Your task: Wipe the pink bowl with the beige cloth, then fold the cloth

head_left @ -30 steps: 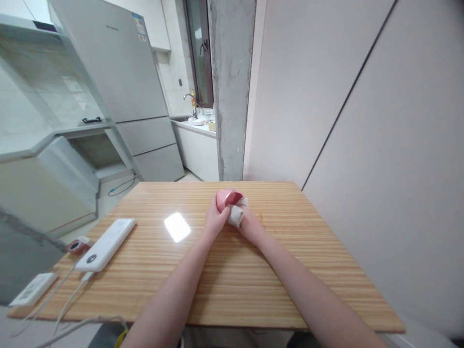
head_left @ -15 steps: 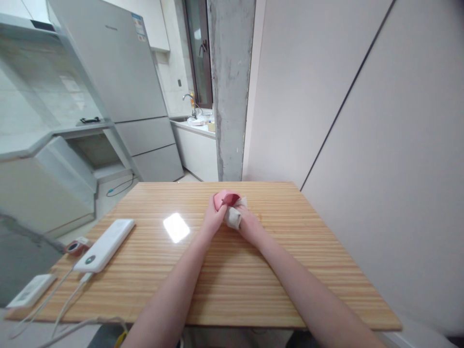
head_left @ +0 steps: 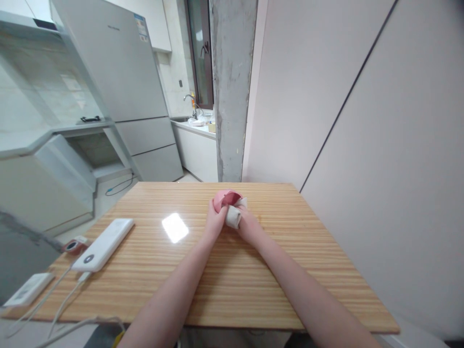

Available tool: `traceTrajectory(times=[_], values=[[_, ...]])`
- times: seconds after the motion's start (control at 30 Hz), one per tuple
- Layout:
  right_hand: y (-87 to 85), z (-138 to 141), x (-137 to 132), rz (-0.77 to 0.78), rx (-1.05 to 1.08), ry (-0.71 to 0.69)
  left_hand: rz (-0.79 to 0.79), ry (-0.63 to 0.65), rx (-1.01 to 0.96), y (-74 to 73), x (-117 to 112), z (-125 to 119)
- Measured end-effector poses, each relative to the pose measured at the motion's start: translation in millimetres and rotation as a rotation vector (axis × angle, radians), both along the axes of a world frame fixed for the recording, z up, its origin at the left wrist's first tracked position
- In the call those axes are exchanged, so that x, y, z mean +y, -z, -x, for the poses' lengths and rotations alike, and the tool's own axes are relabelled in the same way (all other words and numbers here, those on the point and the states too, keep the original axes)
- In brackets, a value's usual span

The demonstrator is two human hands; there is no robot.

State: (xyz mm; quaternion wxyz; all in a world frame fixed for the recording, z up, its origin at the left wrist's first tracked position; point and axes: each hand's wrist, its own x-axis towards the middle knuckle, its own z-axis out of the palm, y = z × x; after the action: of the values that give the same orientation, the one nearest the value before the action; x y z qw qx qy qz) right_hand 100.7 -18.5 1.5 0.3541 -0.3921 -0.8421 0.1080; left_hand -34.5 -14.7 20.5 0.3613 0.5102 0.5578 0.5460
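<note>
Cloth (head_left: pixel 233 217), pale grey and bunched, sits against the opening of a pink bowl (head_left: pixel 219 198), both held around the middle of the far part of a striped wooden worktop (head_left: pixel 282 285). The bowl is tilted, its opening turned toward the worktop's right and near sides; whether it touches the wood cannot be told. The left hand (head_left: pixel 216 217) is closed around the bowl's left side, thumb at the near rim, the other fingers largely hidden. The right hand (head_left: pixel 247 223) pinches the cloth, its fingertips out of sight behind it. Toward the left edge of the worktop lies a white power bank (head_left: pixel 108 241) with a round dark display and a white cable (head_left: pixel 84 277) plugged into its near end. A small reddish object (head_left: pixel 74 247) lies just beside it, closer to that edge. At the worktop's near left corner is a flat white block (head_left: pixel 29 289). Beyond the far edge of the worktop, to the left, stand a grey refrigerator (head_left: pixel 108 72) and, farther right, a curved faucet (head_left: pixel 195 113); a bare concrete column (head_left: pixel 234 92) rises near the middle.
</note>
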Motion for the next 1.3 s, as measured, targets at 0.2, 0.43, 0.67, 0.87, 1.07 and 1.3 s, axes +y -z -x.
traceTrajectory(times=[0.2, 0.43, 0.67, 0.87, 1.07, 1.3], values=[[2.0, -9.5, 4.5, 0.004, -0.148, 0.075, -0.086, 0.120, 0.265, -10.1, -2.1, 11.1], [10.1, -7.1, 8.8, -0.006, 0.088, 0.048, -0.080, 0.047, -0.075, 5.0, -3.3, -12.5], [1.9, -5.2, 4.6, -0.017, -0.019, -0.020, -0.115, 0.047, 0.284, -15.4, -3.0, 17.7], [0.8, -6.8, 6.6, -0.091, 0.025, 0.054, -0.053, 0.041, -0.215, -2.6, -4.8, -10.6], [-1.3, -4.6, 4.4, -0.090, -0.008, 0.013, -0.078, -0.013, -0.043, -6.2, -3.6, -2.7], [-6.1, -7.6, 1.2, -0.110, -0.102, 0.128, -0.099, 0.110, -0.101, -2.3, 0.7, 0.2]])
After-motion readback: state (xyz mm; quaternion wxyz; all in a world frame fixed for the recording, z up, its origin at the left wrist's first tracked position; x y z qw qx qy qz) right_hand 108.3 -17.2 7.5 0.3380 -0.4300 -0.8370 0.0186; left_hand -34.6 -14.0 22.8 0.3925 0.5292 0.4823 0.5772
